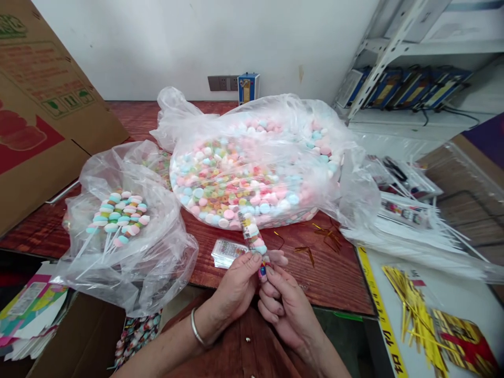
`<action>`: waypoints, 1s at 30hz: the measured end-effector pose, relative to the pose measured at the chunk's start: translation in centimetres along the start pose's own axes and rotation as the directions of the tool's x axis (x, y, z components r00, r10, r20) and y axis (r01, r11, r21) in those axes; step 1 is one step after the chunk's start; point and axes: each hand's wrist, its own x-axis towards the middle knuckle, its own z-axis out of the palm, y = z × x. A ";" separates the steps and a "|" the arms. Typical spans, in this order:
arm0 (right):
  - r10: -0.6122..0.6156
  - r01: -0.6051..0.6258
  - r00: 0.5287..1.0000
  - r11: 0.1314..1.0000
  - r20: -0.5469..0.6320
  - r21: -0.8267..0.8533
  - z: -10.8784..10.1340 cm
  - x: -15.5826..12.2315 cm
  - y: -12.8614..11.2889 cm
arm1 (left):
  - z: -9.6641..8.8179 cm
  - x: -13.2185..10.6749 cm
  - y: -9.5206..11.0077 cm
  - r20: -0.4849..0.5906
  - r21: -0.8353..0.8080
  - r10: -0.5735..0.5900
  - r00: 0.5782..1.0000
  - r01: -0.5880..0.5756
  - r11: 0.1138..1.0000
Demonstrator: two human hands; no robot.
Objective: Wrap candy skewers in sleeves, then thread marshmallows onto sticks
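Near the table's front edge, a marshmallow candy skewer [256,237] in a clear printed wrapper stands tilted between my hands. My left hand [239,281] is closed around the wrapper just below the candies, thumb on top. Lower down, my right hand [285,300] pinches the gathered, coloured bottom of the same wrapper; its other fingers are curled. The stick inside is hidden. Just left of the skewer lies a stack of flat clear wrappers [228,253]. Gold twist ties [305,254] are scattered on the table to the right.
A big clear bag of marshmallows and gummies [252,173] fills the table's middle. Bare skewers [118,215] lie on a plastic bag at left, beside a cardboard box [51,100]. At right are white sticks [417,226] and a bundle of gold ties [417,315]. Finished-looking skewers [137,336] sit below.
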 end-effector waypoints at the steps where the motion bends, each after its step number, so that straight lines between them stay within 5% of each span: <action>1: -0.063 0.060 0.998 0.991 -0.019 -0.120 0.0 0.0 0.1 | 0.0 0.1 -0.1 -0.036 0.025 -0.006 0.999 0.007 1.000; 5: -0.430 0.323 0.897 0.794 -0.101 -0.515 0.0 0.3 0.5 | 0.0 0.2 -0.5 -0.118 0.158 0.089 0.989 -0.070 0.985; 7: -0.360 0.303 0.927 0.886 -0.108 -0.351 0.0 0.5 0.6 | -0.1 0.0 -0.3 -0.076 0.121 0.045 0.996 -0.035 0.992; 9: -0.157 0.156 0.987 0.987 -0.026 -0.032 0.0 0.4 0.7 | -0.3 -0.3 0.1 0.004 0.031 -0.079 0.997 0.078 0.996; 12: 0.046 -0.090 0.982 0.967 0.184 0.240 0.4 0.1 0.8 | -0.5 -0.7 0.6 0.045 -0.020 -0.154 0.987 0.155 0.988; 15: 0.061 -0.100 0.976 0.978 0.210 0.184 0.7 0.0 0.8 | -0.6 -0.8 0.9 -0.026 -0.008 -0.112 0.993 0.112 0.994; 18: -0.114 0.146 0.985 0.954 0.133 -0.263 0.0 0.5 0.0 | -0.7 -0.5 1.5 -0.095 0.000 -0.077 0.993 0.077 0.997; 19: -0.226 0.256 0.967 0.836 0.119 -0.485 -0.5 0.7 -0.5 | -0.9 -0.3 1.8 -0.126 0.012 -0.031 0.991 0.033 0.999; 21: -0.454 0.321 0.883 0.397 0.120 -0.860 -1.8 1.4 -2.0 | -1.6 -0.1 2.7 -0.194 0.079 0.093 0.977 -0.079 0.994; 23: -0.577 0.134 0.808 -0.019 0.120 -0.991 -3.0 2.3 -3.6 | -2.6 -0.1 3.5 -0.219 0.200 0.200 0.955 -0.157 0.967; 24: -0.594 0.036 0.796 -0.146 0.117 -0.989 -3.5 2.9 -4.3 | -3.0 -0.2 3.8 -0.205 0.277 0.235 0.950 -0.174 0.945; 26: -0.576 -0.057 0.809 -0.274 0.116 -0.960 -4.0 4.5 -5.1 | -3.7 -0.5 4.3 -0.143 0.445 0.293 0.945 -0.203 0.872; 30: -0.534 -0.030 0.832 -0.311 0.148 -0.950 -4.3 7.7 -5.2 | -3.7 -1.2 5.4 0.001 0.642 0.342 0.940 -0.263 0.720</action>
